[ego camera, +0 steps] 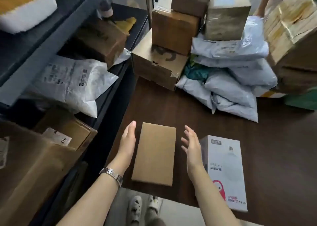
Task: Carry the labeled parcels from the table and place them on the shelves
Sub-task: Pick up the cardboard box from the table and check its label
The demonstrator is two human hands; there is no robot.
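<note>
A plain brown cardboard box [155,154] lies flat near the front edge of the dark wooden table [274,148]. My left hand [127,140] is flat beside the box's left side, close to it or touching it, with a metal watch on the wrist. My right hand [191,146] hovers open just right of the box, fingers spread, a small gap between them. A white printed box [224,172] lies right of my right hand. The dark shelves [22,74] stand at the left and hold parcels.
Stacked brown cartons [173,31] and a pile of grey-white mailer bags [229,74] fill the table's far side. The shelves hold a white mailer bag [72,83] and labeled cartons [68,131]. Another person's arm [262,0] shows at the top right. My feet [145,208] are below.
</note>
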